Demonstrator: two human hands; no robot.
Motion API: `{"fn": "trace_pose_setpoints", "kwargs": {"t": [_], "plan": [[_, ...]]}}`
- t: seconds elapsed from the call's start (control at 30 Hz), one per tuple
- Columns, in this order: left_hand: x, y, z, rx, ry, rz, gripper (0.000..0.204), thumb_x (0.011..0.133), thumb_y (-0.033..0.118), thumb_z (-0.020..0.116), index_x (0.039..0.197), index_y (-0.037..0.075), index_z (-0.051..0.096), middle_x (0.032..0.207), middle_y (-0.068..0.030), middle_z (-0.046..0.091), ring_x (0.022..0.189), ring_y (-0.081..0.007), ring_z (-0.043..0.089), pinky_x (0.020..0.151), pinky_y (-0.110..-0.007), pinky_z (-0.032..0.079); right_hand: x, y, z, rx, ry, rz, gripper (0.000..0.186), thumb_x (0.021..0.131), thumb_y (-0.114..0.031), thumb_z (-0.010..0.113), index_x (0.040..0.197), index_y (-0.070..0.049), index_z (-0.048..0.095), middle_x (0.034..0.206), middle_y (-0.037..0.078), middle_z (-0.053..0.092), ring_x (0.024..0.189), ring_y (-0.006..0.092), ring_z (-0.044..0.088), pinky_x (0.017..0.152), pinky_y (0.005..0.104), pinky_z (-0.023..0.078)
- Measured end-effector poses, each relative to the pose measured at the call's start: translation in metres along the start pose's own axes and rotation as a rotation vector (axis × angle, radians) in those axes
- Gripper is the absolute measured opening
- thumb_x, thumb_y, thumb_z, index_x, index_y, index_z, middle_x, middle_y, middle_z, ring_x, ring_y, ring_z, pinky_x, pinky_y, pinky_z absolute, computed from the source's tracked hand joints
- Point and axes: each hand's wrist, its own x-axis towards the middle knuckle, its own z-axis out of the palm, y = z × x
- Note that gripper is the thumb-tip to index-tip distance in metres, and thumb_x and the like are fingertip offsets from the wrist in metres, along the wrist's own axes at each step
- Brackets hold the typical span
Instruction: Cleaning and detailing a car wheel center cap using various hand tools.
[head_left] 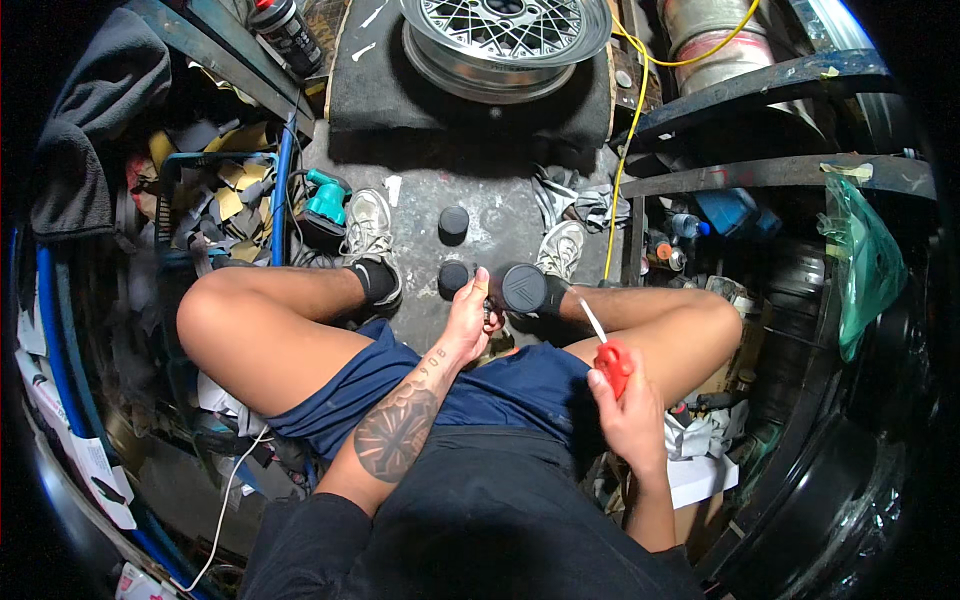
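My left hand (468, 318) is closed at the middle, between my knees, on a round black cap (523, 288) with a raised emblem; a small metal part shows by its fingers, partly hidden. My right hand (630, 415) is closed on the red handle of a screwdriver (612, 366), its thin shaft angled up and left toward the cap, apart from it. Two more black cylindrical caps (453, 225) stand on the grey floor (420, 200) beyond my left hand.
A silver spoked wheel (500, 55) rests on a dark padded stand (370, 110) ahead. A crate of scraps (225, 200) and teal power tool (325, 200) sit left. Metal rails (760, 175), a yellow cable (632, 130) and green plastic bag (850, 270) are at right.
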Motion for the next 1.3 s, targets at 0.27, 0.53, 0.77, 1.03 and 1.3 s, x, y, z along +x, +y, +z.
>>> {"fn": "trace_pose_setpoints", "kwargs": {"t": [0.27, 0.53, 0.77, 1.03, 1.3], "plan": [[-0.003, 0.002, 0.005, 0.140, 0.026, 0.070, 0.043, 0.097, 0.050, 0.049, 0.101, 0.008, 0.057, 0.073, 0.0000, 0.057, 0.046, -0.0059, 0.044, 0.041, -0.020, 0.035, 0.000, -0.003, -0.007, -0.022, -0.056, -0.053, 0.034, 0.092, -0.028, 0.060, 0.117, -0.008, 0.048, 0.075, 0.025, 0.065, 0.071, 0.0472, 0.063, 0.066, 0.0544, 0.047], [-0.003, 0.003, 0.003, 0.213, -0.022, 0.141, 0.042, 0.098, 0.049, 0.049, 0.099, 0.008, 0.059, 0.076, 0.0008, 0.057, 0.051, -0.0056, 0.045, 0.046, -0.020, 0.038, -0.002, -0.014, -0.009, -0.049, -0.102, -0.030, 0.034, 0.092, -0.027, 0.060, 0.119, -0.010, 0.049, 0.077, 0.024, 0.066, 0.072, 0.0460, 0.064, 0.068, 0.0544, 0.048], [-0.002, 0.001, 0.001, 0.228, -0.047, 0.156, 0.041, 0.098, 0.049, 0.049, 0.095, 0.009, 0.059, 0.073, 0.0016, 0.056, 0.051, -0.0054, 0.044, 0.046, -0.020, 0.037, -0.003, -0.013, -0.005, -0.105, -0.089, -0.059, 0.035, 0.092, -0.028, 0.059, 0.120, -0.011, 0.048, 0.077, 0.023, 0.066, 0.072, 0.0456, 0.064, 0.067, 0.0547, 0.048], [-0.007, 0.004, 0.009, 0.262, -0.034, 0.185, 0.042, 0.098, 0.049, 0.049, 0.090, 0.009, 0.059, 0.070, 0.0029, 0.053, 0.051, -0.0046, 0.043, 0.046, -0.020, 0.036, -0.004, -0.015, -0.003, -0.193, -0.092, -0.036, 0.037, 0.093, -0.031, 0.057, 0.121, -0.010, 0.046, 0.071, 0.025, 0.064, 0.069, 0.0464, 0.063, 0.065, 0.0556, 0.047], [-0.005, 0.004, 0.007, 0.300, -0.018, 0.203, 0.043, 0.097, 0.051, 0.051, 0.086, 0.010, 0.057, 0.068, 0.0027, 0.052, 0.051, -0.0061, 0.043, 0.046, -0.022, 0.036, -0.004, -0.016, 0.000, -0.254, -0.102, -0.037, 0.036, 0.093, -0.031, 0.056, 0.121, -0.011, 0.045, 0.068, 0.025, 0.063, 0.066, 0.0465, 0.063, 0.063, 0.0571, 0.046]]}}
